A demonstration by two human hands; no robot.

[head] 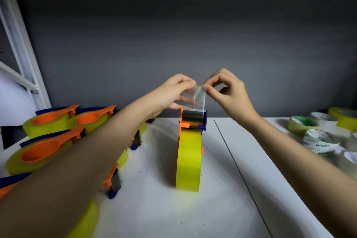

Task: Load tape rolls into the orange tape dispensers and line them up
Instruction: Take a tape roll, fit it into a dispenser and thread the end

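Head view: our left hand [173,92] and right hand [228,91] pinch the tape end [195,95] above the upright dispenser [193,121]; threading step, next needing it seated on the blade.

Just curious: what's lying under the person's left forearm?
Loaded orange dispensers with yellow tape lie under the left forearm on the white table. The arm covers parts of several, so their count is unclear.

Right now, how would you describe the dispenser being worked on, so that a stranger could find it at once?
Look at the white table against the dark wall, then at its middle, left of the thin seam. There one orange dispenser stands upright on its yellow roll, alone. Unlike the loaded ones lying flat at the left, both hands pinch its clear tape end above it.
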